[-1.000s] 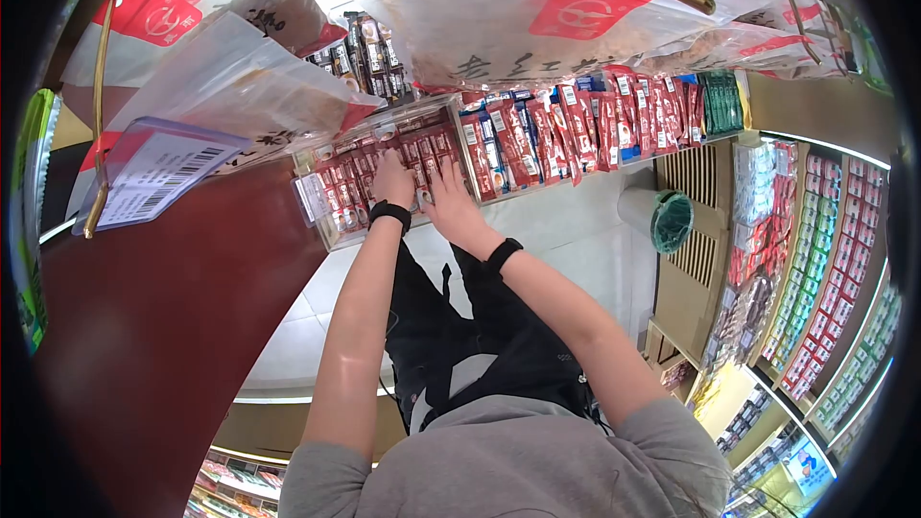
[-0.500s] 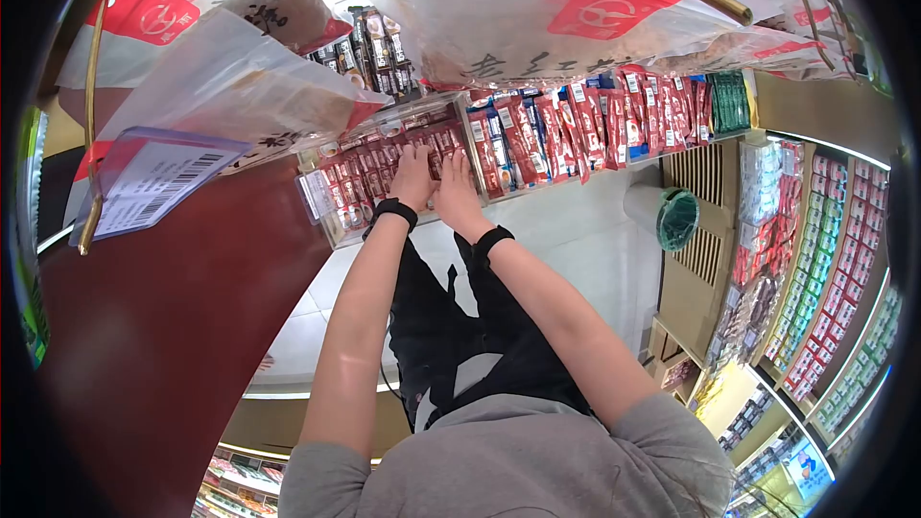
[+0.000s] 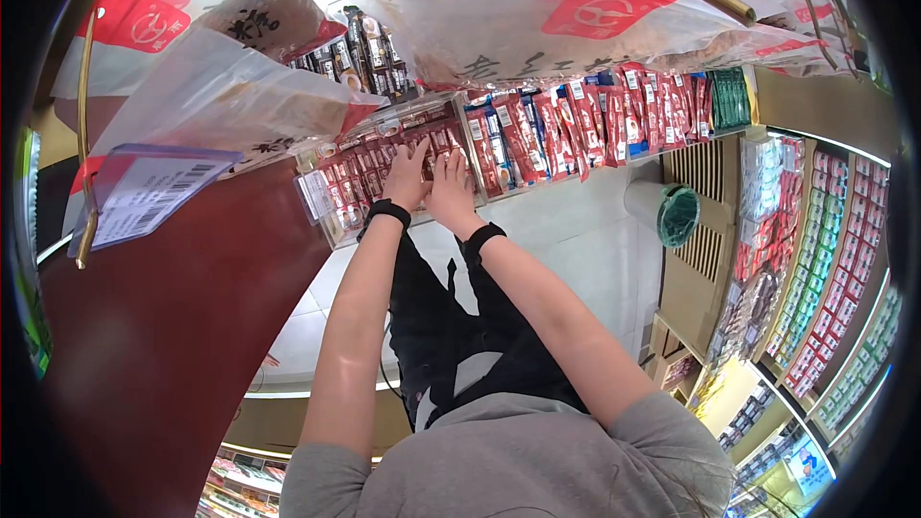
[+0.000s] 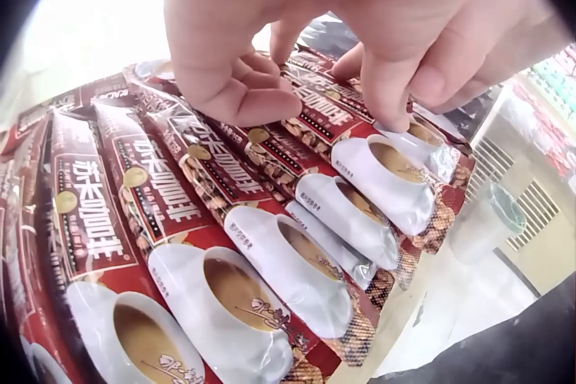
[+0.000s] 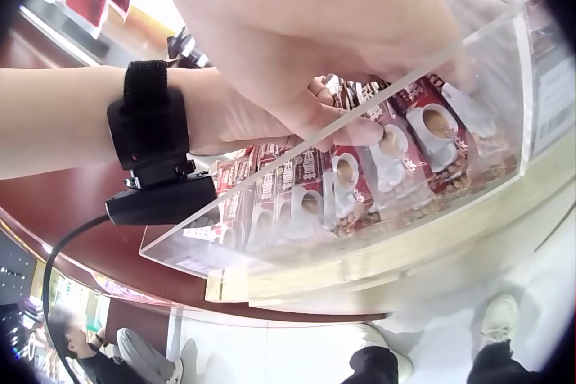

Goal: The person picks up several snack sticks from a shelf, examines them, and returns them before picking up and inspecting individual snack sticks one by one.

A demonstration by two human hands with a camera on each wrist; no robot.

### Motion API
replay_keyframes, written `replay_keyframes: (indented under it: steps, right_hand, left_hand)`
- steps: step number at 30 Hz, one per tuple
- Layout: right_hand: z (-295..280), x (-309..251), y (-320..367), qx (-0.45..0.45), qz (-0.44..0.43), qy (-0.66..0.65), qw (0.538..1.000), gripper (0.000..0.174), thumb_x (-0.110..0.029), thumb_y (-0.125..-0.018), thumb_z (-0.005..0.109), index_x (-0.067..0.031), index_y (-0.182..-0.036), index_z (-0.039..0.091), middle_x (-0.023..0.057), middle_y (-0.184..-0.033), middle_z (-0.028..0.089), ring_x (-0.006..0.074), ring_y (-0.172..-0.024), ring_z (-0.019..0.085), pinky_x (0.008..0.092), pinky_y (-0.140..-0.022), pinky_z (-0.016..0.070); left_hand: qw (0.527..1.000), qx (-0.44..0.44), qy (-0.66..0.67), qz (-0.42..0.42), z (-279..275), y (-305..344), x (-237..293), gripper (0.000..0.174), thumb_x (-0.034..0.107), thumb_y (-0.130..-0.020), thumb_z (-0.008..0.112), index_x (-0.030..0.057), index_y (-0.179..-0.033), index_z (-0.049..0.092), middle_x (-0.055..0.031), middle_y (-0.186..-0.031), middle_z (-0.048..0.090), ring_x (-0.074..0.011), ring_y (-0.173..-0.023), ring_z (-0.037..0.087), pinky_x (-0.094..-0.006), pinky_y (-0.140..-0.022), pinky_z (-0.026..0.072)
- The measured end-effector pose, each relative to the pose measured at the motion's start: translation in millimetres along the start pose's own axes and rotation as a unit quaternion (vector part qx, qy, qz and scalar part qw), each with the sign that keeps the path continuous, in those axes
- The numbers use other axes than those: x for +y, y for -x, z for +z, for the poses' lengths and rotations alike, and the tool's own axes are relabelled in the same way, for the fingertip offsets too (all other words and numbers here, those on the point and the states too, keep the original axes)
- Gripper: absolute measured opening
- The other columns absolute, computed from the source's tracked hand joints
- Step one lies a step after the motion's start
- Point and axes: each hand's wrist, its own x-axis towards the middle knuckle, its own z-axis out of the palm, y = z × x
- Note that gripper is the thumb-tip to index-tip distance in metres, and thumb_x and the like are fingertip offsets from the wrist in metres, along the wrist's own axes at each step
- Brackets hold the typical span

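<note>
Rows of red coffee sachets [image 4: 310, 262] with white cup pictures stand packed in a clear plastic box [image 5: 525, 78]. My left hand [image 3: 409, 177] reaches into the box, and its fingertips are at the sachets' upper ends. Some of its fingers [image 4: 238, 96] curl over the packs in the left wrist view; whether they pinch one I cannot tell. Close beside it on the right, my right hand [image 3: 449, 182] lies over the sachets with fingers extended. Its thumb [image 5: 360, 132] rests along the sachet fronts behind the clear wall, and its other fingertips are partly hidden.
Larger red and blue packets [image 3: 595, 125] fill the neighbouring compartment. Clear bags [image 3: 480, 10] hang on metal hooks overhead, near a price tag [image 3: 153, 187]. A dark red panel [image 3: 182, 297] stands at left, a green-lined bin [image 3: 678, 216] at right. Another person [image 5: 99, 352] sits low behind.
Both hands have shifted slightly within the sachet box. The right hand came in closer beside the left, and its fingers have since spread a little.
</note>
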Motion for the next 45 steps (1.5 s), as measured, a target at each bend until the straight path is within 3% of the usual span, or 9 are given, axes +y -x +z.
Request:
replay_keyframes:
  steps: [7,9,10,12,13,19,32,35,45]
  right_hand:
    - [-11,9,22,-0.018,-0.05,0.008,0.999,0.06,-0.018,-0.073,0.052,0.0057,-0.121,0.027,0.0288,-0.13,0.019,0.0403,-0.123,0.018,0.0472,-0.097,0.022]
    - [-20,12,34,0.034,-0.119,0.062,0.99,0.047,-0.014,-0.072,0.053,0.0037,-0.112,0.039,0.0264,-0.122,0.035,0.0374,-0.117,0.031,0.0421,-0.094,0.0292]
    - [-29,14,38,0.034,-0.119,0.063,0.99,0.047,-0.014,-0.072,0.053,0.0037,-0.112,0.039,0.0264,-0.122,0.035,0.0374,-0.117,0.031,0.0421,-0.094,0.0292]
    - [-49,19,46,0.082,-0.198,-0.034,0.976,0.032,-0.009,-0.07,0.054,-0.0003,-0.1,0.05,0.0199,-0.11,0.048,0.033,-0.105,0.044,0.0397,-0.086,0.0363]
    - [-59,20,50,0.146,-0.224,-0.08,0.96,0.02,-0.007,-0.069,0.054,-0.004,-0.089,0.054,0.0127,-0.096,0.054,0.0293,-0.09,0.05,0.0384,-0.074,0.0398]
    - [-98,64,48,0.253,-0.167,-0.004,0.953,0.019,-0.007,-0.069,0.054,-0.0075,-0.088,0.052,0.0078,-0.081,0.049,0.0254,-0.078,0.048,0.0354,-0.065,0.0367]
    - [-117,76,33,0.27,-0.04,0.054,0.96,0.031,-0.016,-0.07,0.059,-0.0074,-0.097,0.049,0.0082,-0.09,0.046,0.026,-0.087,0.046,0.0383,-0.073,0.0371]
    - [-115,80,29,0.271,-0.027,0.086,0.958,0.031,-0.017,-0.069,0.06,-0.007,-0.096,0.049,0.0082,-0.09,0.046,0.0259,-0.088,0.046,0.0387,-0.072,0.0372]
    - [-113,81,21,0.272,-0.016,0.094,0.957,0.029,-0.02,-0.068,0.062,-0.0074,-0.091,0.048,0.0075,-0.086,0.047,0.0253,-0.085,0.047,0.0378,-0.07,0.0378]
  left_hand:
    - [0.998,0.028,0.051,-0.006,2,1,3,0.072,0.005,-0.06,0.067,0.0089,-0.123,0.032,-0.0183,-0.099,0.04,-0.0368,-0.094,0.045,-0.0396,-0.08,0.0408]
    - [0.996,0.038,0.074,-0.024,2,1,1,0.068,0.005,-0.062,0.066,0.008,-0.121,0.032,-0.0185,-0.101,0.039,-0.0363,-0.095,0.045,-0.0388,-0.08,0.0405]
    - [0.994,0.047,0.095,-0.042,1,1,1,0.063,0.004,-0.064,0.064,0.0071,-0.119,0.033,-0.0187,-0.104,0.038,-0.0359,-0.096,0.045,-0.0379,-0.08,0.0402]
    - [0.99,0.072,0.113,-0.053,3,-1,-2,0.054,0.004,-0.067,0.062,0.0028,-0.113,0.035,-0.0196,-0.105,0.039,-0.0359,-0.097,0.045,-0.0376,-0.081,0.04]
    - [0.987,0.09,0.109,-0.083,6,-3,-8,0.052,0.006,-0.068,0.062,0.0009,-0.112,0.035,-0.0202,-0.106,0.04,-0.0357,-0.099,0.044,-0.0377,-0.081,0.0401]
    - [0.979,0.106,0.089,-0.151,13,-6,-16,0.048,0.02,-0.07,0.064,-0.0041,-0.105,0.04,-0.0221,-0.1,0.049,-0.0357,-0.094,0.048,-0.0392,-0.079,0.041]
    - [0.977,0.022,0.02,-0.212,11,-16,-15,0.043,0.038,-0.064,0.065,-0.0045,-0.07,0.059,-0.0222,-0.076,0.058,-0.0351,-0.075,0.057,-0.0407,-0.068,0.0443]
    - [0.97,-0.053,0.026,-0.234,-2,-18,-6,0.044,0.04,-0.066,0.062,-0.0029,-0.07,0.062,-0.0214,-0.075,0.059,-0.0338,-0.074,0.058,-0.0395,-0.068,0.0452]
    - [0.975,-0.009,0.016,-0.223,11,-21,-4,0.045,0.043,-0.066,0.061,-0.0017,-0.07,0.063,-0.0195,-0.072,0.06,-0.0331,-0.073,0.058,-0.0396,-0.066,0.0455]
